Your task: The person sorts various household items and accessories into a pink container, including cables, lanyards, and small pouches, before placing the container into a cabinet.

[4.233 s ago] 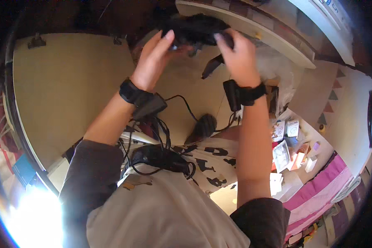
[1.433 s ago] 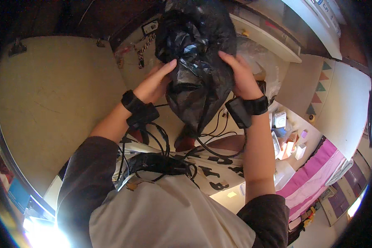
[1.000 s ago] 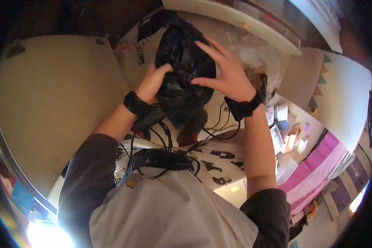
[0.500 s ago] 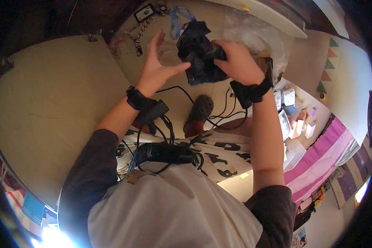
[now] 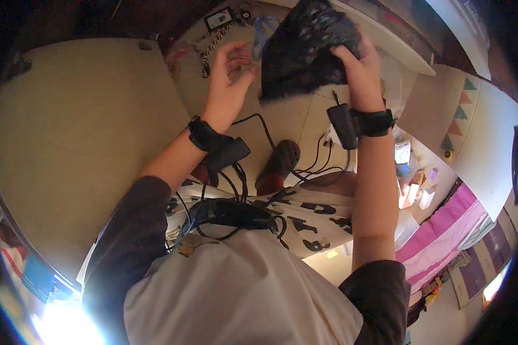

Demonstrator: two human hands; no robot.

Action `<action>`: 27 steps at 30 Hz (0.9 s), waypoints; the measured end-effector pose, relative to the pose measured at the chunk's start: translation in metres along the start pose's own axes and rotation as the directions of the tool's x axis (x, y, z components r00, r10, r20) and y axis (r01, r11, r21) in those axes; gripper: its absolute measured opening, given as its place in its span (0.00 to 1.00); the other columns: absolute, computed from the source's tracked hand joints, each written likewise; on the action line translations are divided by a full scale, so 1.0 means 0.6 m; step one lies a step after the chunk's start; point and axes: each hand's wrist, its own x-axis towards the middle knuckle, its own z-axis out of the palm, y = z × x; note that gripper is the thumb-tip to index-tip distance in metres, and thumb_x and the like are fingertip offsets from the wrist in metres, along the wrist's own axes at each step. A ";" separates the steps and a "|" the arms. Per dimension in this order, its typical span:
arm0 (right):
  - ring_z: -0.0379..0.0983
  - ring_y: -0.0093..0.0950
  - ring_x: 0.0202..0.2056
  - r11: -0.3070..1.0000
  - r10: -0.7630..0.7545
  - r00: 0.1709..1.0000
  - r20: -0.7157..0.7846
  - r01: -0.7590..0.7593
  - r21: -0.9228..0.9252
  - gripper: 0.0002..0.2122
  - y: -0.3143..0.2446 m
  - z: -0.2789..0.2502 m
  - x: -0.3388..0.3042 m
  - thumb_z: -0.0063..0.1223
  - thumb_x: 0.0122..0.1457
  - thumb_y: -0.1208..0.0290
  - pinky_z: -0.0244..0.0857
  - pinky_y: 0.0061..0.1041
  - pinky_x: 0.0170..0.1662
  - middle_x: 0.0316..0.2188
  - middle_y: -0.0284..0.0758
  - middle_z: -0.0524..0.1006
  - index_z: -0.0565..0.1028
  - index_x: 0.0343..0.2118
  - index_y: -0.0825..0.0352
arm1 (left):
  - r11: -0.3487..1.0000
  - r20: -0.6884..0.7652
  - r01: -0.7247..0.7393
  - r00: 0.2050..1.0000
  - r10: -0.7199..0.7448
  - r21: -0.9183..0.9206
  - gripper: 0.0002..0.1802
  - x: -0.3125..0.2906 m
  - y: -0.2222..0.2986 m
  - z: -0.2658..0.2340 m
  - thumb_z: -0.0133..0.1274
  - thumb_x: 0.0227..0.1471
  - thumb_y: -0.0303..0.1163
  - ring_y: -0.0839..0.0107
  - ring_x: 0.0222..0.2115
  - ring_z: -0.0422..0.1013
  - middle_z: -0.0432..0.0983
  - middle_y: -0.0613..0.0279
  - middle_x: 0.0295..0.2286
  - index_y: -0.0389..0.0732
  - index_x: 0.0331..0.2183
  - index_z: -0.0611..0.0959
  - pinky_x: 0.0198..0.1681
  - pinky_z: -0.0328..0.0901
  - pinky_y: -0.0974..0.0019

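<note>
A black, crumpled, limp piece of cloth or thin bag (image 5: pixel 302 54) hangs spread out in front of me; which of the two it is, I cannot tell. My right hand (image 5: pixel 364 75) grips its right edge, thumb on the near face and the other fingers behind it. To the left of it, my left hand (image 5: pixel 229 83) is empty, its fingers loosely bent and apart from the thumb, not touching the black piece. Each wrist wears a black strap with a small black box (image 5: pixel 343 126).
Black cables (image 5: pixel 316 169) run across my lap, near a dark shoe (image 5: pixel 285 154) on the floor. At left stands a broad beige panel (image 5: pixel 80 132). Small boxes (image 5: pixel 408 192) and pink striped cloth (image 5: pixel 434 230) lie at right. A blue strap (image 5: pixel 262 31) lies beyond.
The black piece has opened out from a bunched shape and risen up and to the right with my right hand. My left hand has come away from it, its fingers curling in.
</note>
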 end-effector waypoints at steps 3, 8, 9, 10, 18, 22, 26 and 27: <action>0.71 0.26 0.38 0.928 -0.297 0.924 -0.240 0.220 -0.301 0.20 0.011 0.011 -0.004 0.53 0.47 0.78 0.65 0.22 0.43 0.37 0.37 0.74 0.66 0.46 0.72 | 0.978 0.131 -0.177 0.978 0.162 0.114 0.27 -0.007 0.032 -0.001 0.52 0.48 0.24 0.69 0.49 0.62 0.66 0.59 0.46 0.41 0.51 0.65 0.51 0.59 0.67; 0.67 0.28 0.46 0.990 -0.135 0.991 0.011 0.135 -0.042 0.27 -0.008 0.062 -0.038 0.48 0.45 0.84 0.61 0.25 0.49 0.47 0.40 0.69 0.61 0.53 0.68 | 0.981 0.185 0.096 0.981 -0.065 -0.166 0.33 -0.019 0.045 0.017 0.59 0.42 0.26 0.71 0.46 0.63 0.62 0.59 0.48 0.39 0.51 0.65 0.49 0.59 0.68; 0.66 0.28 0.48 0.987 0.012 0.992 0.127 -0.031 0.156 0.30 -0.011 0.074 -0.046 0.47 0.46 0.85 0.61 0.25 0.49 0.49 0.39 0.67 0.58 0.56 0.67 | 0.906 0.236 0.229 0.960 -0.150 -0.356 0.34 -0.022 0.053 0.018 0.60 0.42 0.26 0.71 0.47 0.63 0.60 0.59 0.49 0.38 0.51 0.65 0.50 0.59 0.67; 0.66 0.28 0.48 0.988 0.008 0.992 0.129 -0.028 0.151 0.30 -0.011 0.079 -0.056 0.47 0.46 0.85 0.61 0.25 0.49 0.49 0.39 0.67 0.58 0.56 0.67 | 0.892 0.257 0.255 0.952 -0.164 -0.374 0.33 -0.028 0.063 0.015 0.60 0.41 0.24 0.72 0.46 0.64 0.63 0.60 0.48 0.36 0.50 0.66 0.50 0.60 0.66; 0.65 0.30 0.47 0.920 0.174 0.947 0.271 -0.255 0.297 0.32 -0.029 0.114 -0.059 0.48 0.47 0.83 0.61 0.28 0.49 0.49 0.39 0.66 0.54 0.58 0.64 | 0.796 0.122 0.409 0.909 -0.399 -0.446 0.24 -0.036 0.074 0.011 0.56 0.44 0.26 0.73 0.39 0.69 0.72 0.63 0.38 0.35 0.45 0.70 0.43 0.63 0.69; 0.64 0.42 0.48 0.680 -0.404 0.879 0.254 0.474 -0.560 0.29 -0.028 0.104 -0.034 0.56 0.46 0.74 0.60 0.33 0.50 0.50 0.44 0.65 0.62 0.54 0.63 | 0.699 0.066 0.489 0.840 -0.538 -0.522 0.17 -0.022 0.035 -0.002 0.53 0.47 0.32 0.75 0.34 0.70 0.74 0.64 0.34 0.37 0.40 0.76 0.36 0.63 0.71; 0.62 0.45 0.50 0.590 -0.362 0.721 0.590 0.668 -0.454 0.32 -0.022 0.116 -0.054 0.60 0.43 0.65 0.57 0.37 0.53 0.51 0.42 0.65 0.62 0.54 0.63 | 0.710 0.101 0.526 0.830 -0.548 -0.468 0.14 -0.032 0.003 0.004 0.51 0.48 0.35 0.75 0.34 0.71 0.75 0.64 0.33 0.39 0.38 0.77 0.35 0.64 0.71; 0.62 0.45 0.50 0.592 -0.359 0.720 0.594 0.668 -0.452 0.32 -0.019 0.116 -0.055 0.60 0.43 0.65 0.57 0.37 0.53 0.51 0.42 0.65 0.62 0.54 0.63 | 0.708 0.099 0.527 0.829 -0.551 -0.471 0.14 -0.029 0.000 0.000 0.51 0.48 0.35 0.75 0.34 0.71 0.75 0.64 0.33 0.39 0.38 0.77 0.35 0.64 0.71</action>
